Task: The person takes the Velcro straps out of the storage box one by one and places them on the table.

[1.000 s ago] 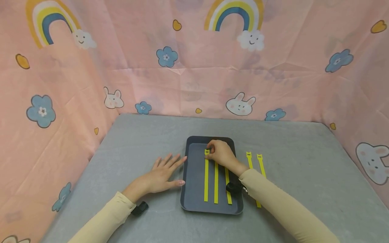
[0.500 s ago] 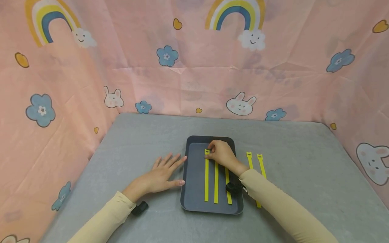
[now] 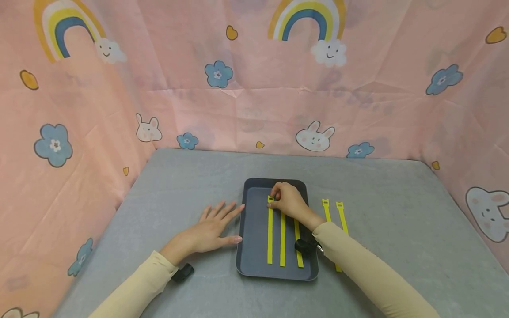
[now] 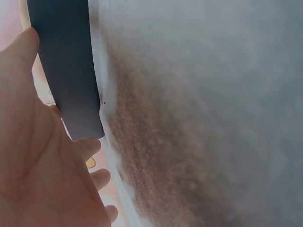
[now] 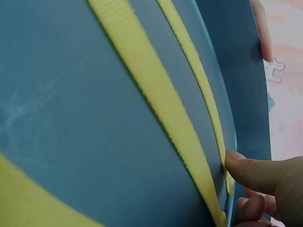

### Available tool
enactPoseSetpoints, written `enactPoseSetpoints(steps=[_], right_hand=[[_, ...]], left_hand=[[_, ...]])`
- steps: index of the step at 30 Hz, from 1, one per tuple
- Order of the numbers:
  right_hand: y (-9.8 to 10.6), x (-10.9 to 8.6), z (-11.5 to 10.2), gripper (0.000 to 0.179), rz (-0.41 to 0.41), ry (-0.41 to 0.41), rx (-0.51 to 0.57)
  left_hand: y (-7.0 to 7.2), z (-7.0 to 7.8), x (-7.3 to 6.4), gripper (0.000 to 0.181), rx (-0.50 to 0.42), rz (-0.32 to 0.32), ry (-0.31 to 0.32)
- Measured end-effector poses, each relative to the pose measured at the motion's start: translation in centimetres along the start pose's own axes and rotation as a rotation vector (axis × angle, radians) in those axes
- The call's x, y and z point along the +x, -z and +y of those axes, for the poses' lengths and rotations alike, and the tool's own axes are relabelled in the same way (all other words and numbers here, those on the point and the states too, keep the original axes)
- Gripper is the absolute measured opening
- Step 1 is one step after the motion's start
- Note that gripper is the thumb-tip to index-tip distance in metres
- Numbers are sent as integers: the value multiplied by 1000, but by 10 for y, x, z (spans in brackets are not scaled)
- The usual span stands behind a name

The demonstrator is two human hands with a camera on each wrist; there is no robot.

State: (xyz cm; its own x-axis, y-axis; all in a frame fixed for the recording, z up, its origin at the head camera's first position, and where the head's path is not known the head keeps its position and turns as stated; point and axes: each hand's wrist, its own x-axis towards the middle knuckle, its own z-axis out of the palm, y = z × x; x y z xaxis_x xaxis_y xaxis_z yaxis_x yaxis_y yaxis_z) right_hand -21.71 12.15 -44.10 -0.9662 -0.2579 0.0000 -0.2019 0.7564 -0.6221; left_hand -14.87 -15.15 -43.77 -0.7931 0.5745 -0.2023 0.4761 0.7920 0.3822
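Note:
A dark grey tray [image 3: 254, 251] on the table holds three flat yellow hook-and-loop cable ties with slotted heads, lying lengthwise side by side. My right hand [image 3: 289, 201] reaches over the tray and pinches the leftmost cable tie [image 3: 270, 238] at its far head. In the right wrist view the thumb [image 5: 251, 172] presses at that tie's edge, its fingers curled below. The middle tie [image 3: 282, 243] and right tie [image 3: 297, 232] are partly covered by my hand and wrist camera. My left hand [image 3: 208, 232] lies with spread fingers, thumb and fingertips at the tray's left wall [image 4: 68, 71].
Two more yellow cable ties, one [image 3: 326, 205] nearer the tray and one [image 3: 342, 216] farther right, lie on the grey table [image 3: 397, 221], partly under my right sleeve [image 3: 370, 269]. A pink patterned cloth [image 3: 254, 106] stands around the back and sides.

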Motion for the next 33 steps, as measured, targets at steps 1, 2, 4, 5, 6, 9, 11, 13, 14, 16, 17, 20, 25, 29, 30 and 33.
enactPoseSetpoints(steps=[1, 2, 4, 5, 6, 9, 11, 13, 14, 16, 17, 20, 25, 29, 30, 33], right_hand=[[0, 0, 0, 28, 0, -3, -3], [-1, 0, 0, 28, 1, -3, -10], [-1, 0, 0, 30, 5, -6, -22], [-1, 0, -1, 32, 9, -12, -24], [-2, 0, -1, 34, 13, -13, -31], [-1, 1, -1, 38, 21, -14, -49], [-1, 1, -1, 38, 23, -15, -58], [-1, 1, -1, 38, 21, -15, -60], [-1, 1, -1, 37, 21, -15, -60], [0, 0, -1, 36, 20, -15, -60], [0, 0, 0, 36, 19, -16, -60], [0, 0, -1, 35, 14, -16, -55], [0, 1, -1, 33, 9, -13, -43], [-1, 2, 0, 30, 0, -19, -31], [-1, 2, 0, 30, -2, -20, -28], [-1, 2, 0, 30, -9, -17, -21]], left_hand=[[0, 0, 0, 86, -1, 1, 0], [0, 0, -1, 86, -3, 1, 0], [0, 0, -1, 86, -4, 0, 2], [0, 0, -1, 85, -3, 0, 2], [0, 0, 0, 85, -5, 2, 0], [0, 1, 0, 84, -5, 7, -5], [0, 1, 0, 84, -6, 13, -10], [0, 1, 0, 84, -7, 17, -13], [0, 1, -1, 84, -7, 17, -13], [0, 1, -1, 84, -7, 18, -12], [0, 1, -1, 84, -8, 18, -12], [0, 1, 0, 84, -7, 16, -11], [-1, 1, 0, 84, -7, 10, -6], [0, 1, 0, 84, -8, 10, -8], [0, 1, 0, 84, -9, 14, -11], [0, 1, 0, 84, -5, 6, -1]])
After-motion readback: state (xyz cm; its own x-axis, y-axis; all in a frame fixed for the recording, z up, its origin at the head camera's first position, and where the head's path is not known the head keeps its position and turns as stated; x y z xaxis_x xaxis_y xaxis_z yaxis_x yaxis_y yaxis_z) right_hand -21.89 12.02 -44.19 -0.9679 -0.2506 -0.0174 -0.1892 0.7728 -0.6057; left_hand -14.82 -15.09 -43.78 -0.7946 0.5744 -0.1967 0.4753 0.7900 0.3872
